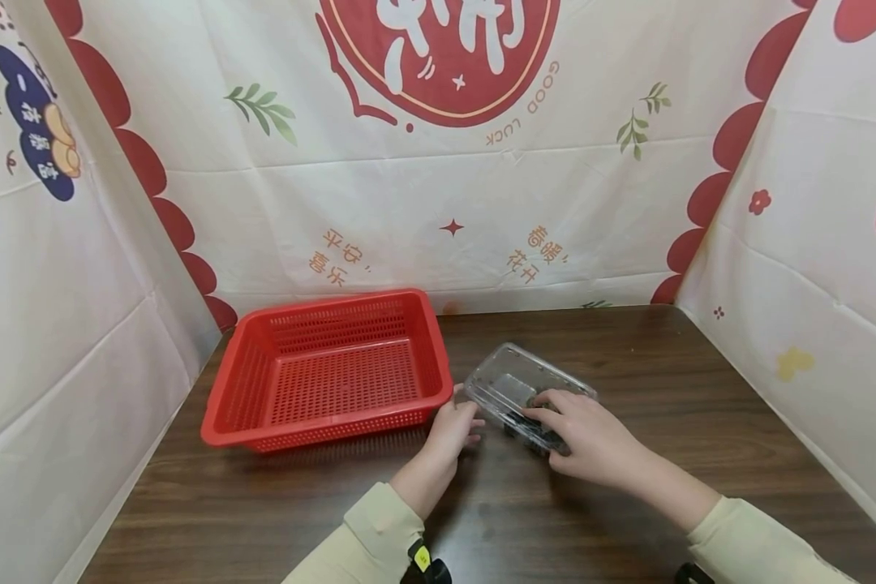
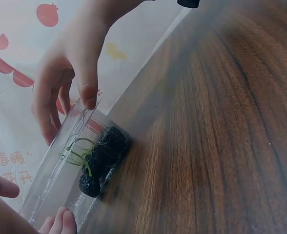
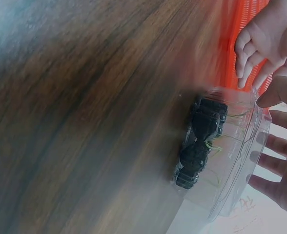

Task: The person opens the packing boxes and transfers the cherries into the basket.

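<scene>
A clear plastic clamshell box (image 1: 500, 385) with a lid sits on the table, right of the red basket. Inside, along its bottom, lie several dark, bumpy lumps (image 2: 102, 156) with thin green stems, like small dark fruits. My right hand (image 1: 594, 434) holds the box at its near right corner, thumb at the front edge and fingers over the lid. My left hand (image 1: 448, 434) is at the box's left end, between basket and box, its fingers extended. In the right wrist view the left fingers (image 3: 251, 61) point toward the box end.
A red perforated plastic basket (image 1: 219, 418) stands at the back left, its right rim close to my left hand. Dark wood-grain table (image 1: 628, 527) lies under everything. Printed white cloth (image 1: 409, 195) hangs behind the table and along both sides.
</scene>
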`<state>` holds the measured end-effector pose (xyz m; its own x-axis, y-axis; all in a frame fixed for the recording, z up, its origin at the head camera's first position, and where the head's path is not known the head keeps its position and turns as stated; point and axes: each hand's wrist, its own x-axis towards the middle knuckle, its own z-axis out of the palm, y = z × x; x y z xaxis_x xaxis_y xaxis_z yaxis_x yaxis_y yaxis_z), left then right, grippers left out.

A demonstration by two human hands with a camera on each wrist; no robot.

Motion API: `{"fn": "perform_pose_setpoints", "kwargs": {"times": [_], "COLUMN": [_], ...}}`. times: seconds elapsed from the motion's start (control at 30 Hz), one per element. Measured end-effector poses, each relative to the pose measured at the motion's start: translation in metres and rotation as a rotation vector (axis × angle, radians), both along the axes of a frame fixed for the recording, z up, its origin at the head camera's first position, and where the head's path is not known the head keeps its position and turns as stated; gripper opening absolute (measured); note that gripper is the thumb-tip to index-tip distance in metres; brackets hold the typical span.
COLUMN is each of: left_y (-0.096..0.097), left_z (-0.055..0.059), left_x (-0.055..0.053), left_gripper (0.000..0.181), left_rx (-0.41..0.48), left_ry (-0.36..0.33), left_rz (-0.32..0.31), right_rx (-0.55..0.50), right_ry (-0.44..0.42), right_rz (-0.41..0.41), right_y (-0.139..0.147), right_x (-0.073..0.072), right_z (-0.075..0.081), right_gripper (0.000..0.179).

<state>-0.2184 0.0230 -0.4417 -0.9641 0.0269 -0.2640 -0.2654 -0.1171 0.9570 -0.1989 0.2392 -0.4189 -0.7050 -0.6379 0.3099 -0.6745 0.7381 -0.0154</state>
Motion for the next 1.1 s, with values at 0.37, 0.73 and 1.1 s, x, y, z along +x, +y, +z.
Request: {"fn": "perform_pose_setpoints", "kwargs": {"times": [0.37,0.73,1.1], "left_y": [0.0,0.0,0.0], "left_z": [0.001,0.002,-0.003], "left_x": [0.0,0.001,0.001], "left_gripper": [0.05,0.044,0.038], "left_rx": [0.02,0.063,0.1], "left_ry": [-0.018,-0.02,-0.001], "left_rz": [-0.008,0.007,-0.003], "right_rx": [-0.017,-0.031,-0.043], "right_ry": [-0.002,0.033,0.022], "right_rz": [0.025,0.039,-0.037], "right_y": [0.009,0.013,-0.004], "right_x": [-0.002,-0.003,-0.006], "right_z": [-0.002,-0.001,0.002], "right_gripper": [0.058,0.054,0.047]}}
